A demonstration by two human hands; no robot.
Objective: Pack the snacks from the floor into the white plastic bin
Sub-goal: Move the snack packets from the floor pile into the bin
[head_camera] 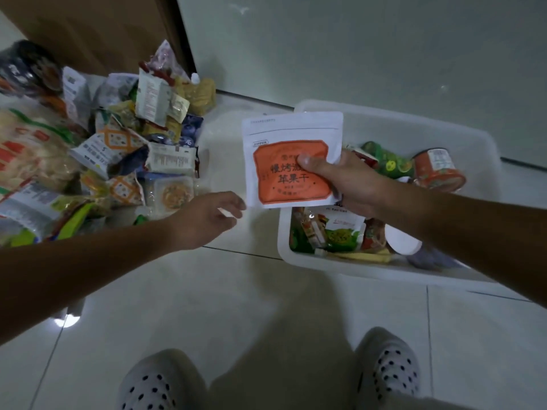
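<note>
My right hand [349, 182] grips a white pouch with an orange label [284, 161], thumb on its front, held upright over the left end of the white plastic bin [479, 137]. Inside the bin lie several snacks: an orange cup [438, 170], a green packet [387, 161] and a green-and-white pouch [343, 232]. My left hand [207, 217] hovers empty just left of the pouch, fingers relaxed, fingertips near its lower left corner. A big pile of snack packets [118, 149] covers the floor at the left.
A brown door or cabinet [97, 31] stands behind the pile, and a pale wall [370, 48] runs behind the bin. Light floor tiles [236, 297] lie between pile and bin. My two feet in white perforated slippers [387, 368] are at the bottom.
</note>
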